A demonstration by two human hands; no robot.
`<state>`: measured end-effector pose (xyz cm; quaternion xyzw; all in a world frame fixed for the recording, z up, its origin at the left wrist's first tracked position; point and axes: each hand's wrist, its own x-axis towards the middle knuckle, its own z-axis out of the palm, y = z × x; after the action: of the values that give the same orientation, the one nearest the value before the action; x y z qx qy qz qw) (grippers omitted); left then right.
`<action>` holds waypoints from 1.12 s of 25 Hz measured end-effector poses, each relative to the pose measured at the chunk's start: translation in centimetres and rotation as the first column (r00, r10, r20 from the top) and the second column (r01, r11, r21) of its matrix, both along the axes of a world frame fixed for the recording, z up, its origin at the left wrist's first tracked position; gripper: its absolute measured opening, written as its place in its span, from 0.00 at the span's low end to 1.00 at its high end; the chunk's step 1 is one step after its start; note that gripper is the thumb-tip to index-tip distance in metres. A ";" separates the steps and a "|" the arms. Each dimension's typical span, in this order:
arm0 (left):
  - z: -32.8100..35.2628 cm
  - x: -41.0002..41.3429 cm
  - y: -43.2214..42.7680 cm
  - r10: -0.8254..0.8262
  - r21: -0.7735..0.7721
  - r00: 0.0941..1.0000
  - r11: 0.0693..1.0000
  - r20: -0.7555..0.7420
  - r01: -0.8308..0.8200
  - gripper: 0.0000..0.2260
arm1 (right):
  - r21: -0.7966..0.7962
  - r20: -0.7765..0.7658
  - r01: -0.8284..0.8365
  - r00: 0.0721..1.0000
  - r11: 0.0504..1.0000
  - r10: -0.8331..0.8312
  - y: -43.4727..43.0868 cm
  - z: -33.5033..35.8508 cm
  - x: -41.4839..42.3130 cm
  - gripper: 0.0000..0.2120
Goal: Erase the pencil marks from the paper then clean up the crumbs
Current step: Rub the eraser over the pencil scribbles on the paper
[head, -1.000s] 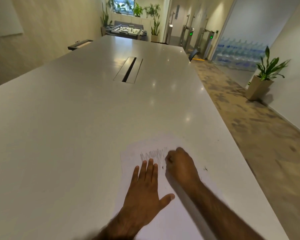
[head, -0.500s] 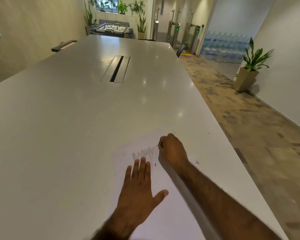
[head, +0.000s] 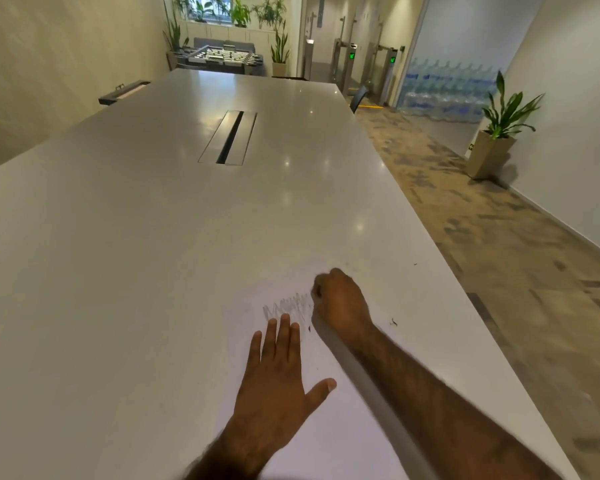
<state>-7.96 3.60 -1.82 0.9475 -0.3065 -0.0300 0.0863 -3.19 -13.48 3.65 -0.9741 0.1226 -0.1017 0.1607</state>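
Evidently the paper (head: pixel 329 427) is lying near the table's (head: pixel 153 271) right edge. Being thin and light, it is likely sliding easily on the glossy top, so the left hand (head: pixel 274 386) is pressing flat just below the pencil marks (head: pixel 288 308). The right hand (head: pixel 340 303) is staying fisted at their right end, as a second ago; what it is holding I cannot tell.
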 end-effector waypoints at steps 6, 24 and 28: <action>-0.3 -0.3 0.3 -0.037 -0.006 0.997 0.999 -0.066 0.036 0.44 | 0.072 0.037 0.000 0.999 0.997 -0.003 2.0 -1.1 -3.5 0.04; -0.5 0.2 0.0 -0.001 -0.057 1.000 0.998 0.023 0.002 0.45 | -0.012 0.007 -0.037 0.999 0.999 0.037 1.4 0.6 2.0 0.03; -0.7 0.1 -0.1 -0.016 -0.035 1.000 0.999 -0.007 0.015 0.45 | 0.040 -0.042 -0.054 0.998 0.998 0.056 0.8 -0.3 0.1 0.06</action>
<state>-7.89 3.49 -2.55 0.9433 -0.3140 -0.0287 0.1038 -3.09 -12.65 3.33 -0.9758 0.1013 -0.0736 0.1795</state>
